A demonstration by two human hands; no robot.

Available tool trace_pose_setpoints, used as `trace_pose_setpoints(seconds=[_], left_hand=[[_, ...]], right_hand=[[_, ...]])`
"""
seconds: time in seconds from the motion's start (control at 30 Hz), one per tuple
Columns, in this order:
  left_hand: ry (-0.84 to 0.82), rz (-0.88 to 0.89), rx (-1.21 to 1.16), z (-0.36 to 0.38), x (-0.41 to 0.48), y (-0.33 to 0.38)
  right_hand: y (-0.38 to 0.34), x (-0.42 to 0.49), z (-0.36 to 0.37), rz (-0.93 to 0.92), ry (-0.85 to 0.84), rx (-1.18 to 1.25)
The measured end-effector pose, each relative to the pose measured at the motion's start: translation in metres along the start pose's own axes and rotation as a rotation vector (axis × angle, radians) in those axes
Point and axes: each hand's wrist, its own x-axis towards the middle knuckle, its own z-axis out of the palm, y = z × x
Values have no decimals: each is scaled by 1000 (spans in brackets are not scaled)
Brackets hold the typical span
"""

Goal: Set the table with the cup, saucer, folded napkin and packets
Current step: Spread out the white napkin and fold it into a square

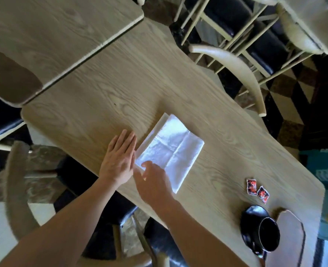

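Note:
A white folded napkin (171, 149) lies flat near the middle of the wooden table (105, 93). My left hand (119, 158) rests flat on the table, its fingers straight along the napkin's left edge. My right hand (153, 182) hovers over the napkin's near corner, fingers spread, a fingertip touching the cloth. Two small red-and-black packets (257, 190) lie to the right. A black cup (269, 235) stands on a black saucer (252, 218) near the table's right corner.
A second table (43, 35) butts against this one at the upper left. Cream-framed chairs with dark seats (236, 60) stand on the far side, and another chair (18, 185) at the near left. The floor is checkered.

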Motion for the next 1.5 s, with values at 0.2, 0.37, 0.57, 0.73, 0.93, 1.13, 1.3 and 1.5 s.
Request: trace_pose_setpoints(seconds=[0.2, 0.37, 0.57, 0.73, 0.93, 1.13, 1.3, 1.5], left_hand=[[17, 3, -53, -3, 1, 2], [169, -8, -176, -4, 1, 5], [-26, -31, 71, -13, 25, 41], [-168, -276, -106, -14, 38, 67], [-315, -437, -231, -32, 58, 85], [-274, -532, -418, -39, 54, 68], [-239, -557, -413, -33, 32, 44], [-164, -410, -436, -35, 31, 44]], right_hand=[[48, -18, 6, 109, 75, 48], [84, -15, 7, 123, 162, -39], [94, -13, 9, 84, 153, -4], [102, -13, 3, 50, 101, -3], [114, -26, 8, 151, 221, 77], [115, -23, 10, 188, 251, 178], [115, -22, 9, 196, 241, 175], [113, -28, 14, 118, 192, 97]])
